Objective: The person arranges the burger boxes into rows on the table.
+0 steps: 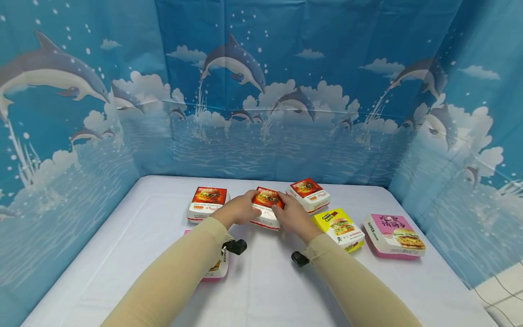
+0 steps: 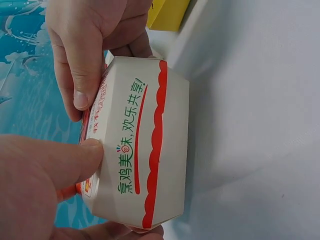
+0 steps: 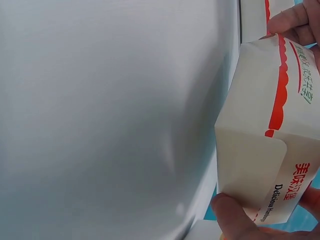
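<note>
Both hands hold a white burger box [image 1: 266, 217] with a red picture lid, one at either side, near the middle back of the table. My left hand [image 1: 239, 210] grips its left side; in the left wrist view the thumb [image 2: 82, 160] presses the lid's front edge while other fingers reach beneath. At the opposite end my right hand [image 1: 295, 217] has its thumb on the lid. Fingers [image 3: 232, 215] of that hand curl against the end flap in the right wrist view. The box's white front [image 2: 140, 145] bears green lettering and a red wavy band.
A matching red-lidded box [image 1: 208, 202] stands left of the held one, another [image 1: 309, 194] behind right. To the right are a yellow box [image 1: 340, 229] and a pink box [image 1: 395, 236]. My left forearm partly hides another pink box [image 1: 220, 268]. A dolphin-print curtain [image 1: 261, 150] borders the white table [image 1: 261, 290].
</note>
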### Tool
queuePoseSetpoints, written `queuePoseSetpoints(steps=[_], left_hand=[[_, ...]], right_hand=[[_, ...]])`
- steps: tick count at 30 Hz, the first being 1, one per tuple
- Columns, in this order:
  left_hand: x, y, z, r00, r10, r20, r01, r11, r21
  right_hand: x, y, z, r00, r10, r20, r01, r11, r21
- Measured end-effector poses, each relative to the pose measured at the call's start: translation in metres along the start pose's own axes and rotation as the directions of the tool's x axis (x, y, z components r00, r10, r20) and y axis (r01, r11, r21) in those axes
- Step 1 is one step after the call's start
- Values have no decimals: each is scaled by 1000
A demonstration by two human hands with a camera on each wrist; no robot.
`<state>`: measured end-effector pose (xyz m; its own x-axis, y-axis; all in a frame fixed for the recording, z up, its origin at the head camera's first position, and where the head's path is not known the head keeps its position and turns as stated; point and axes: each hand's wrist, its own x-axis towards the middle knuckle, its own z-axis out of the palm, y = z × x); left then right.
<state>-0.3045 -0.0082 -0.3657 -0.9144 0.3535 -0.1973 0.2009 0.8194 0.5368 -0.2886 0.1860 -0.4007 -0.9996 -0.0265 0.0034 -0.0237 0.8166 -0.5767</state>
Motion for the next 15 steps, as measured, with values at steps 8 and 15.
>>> queuePoseSetpoints(steps=[8,15], left_hand=[[1,-2,-2,998,-58,-9,58,998,-6],[2,-5,-2,996,-83,-22,82,996,-20]], right_hand=[[8,-5,1,1000,11,17,-11,999,38],[14,-9,4,999,16,34,-19,997,77]])
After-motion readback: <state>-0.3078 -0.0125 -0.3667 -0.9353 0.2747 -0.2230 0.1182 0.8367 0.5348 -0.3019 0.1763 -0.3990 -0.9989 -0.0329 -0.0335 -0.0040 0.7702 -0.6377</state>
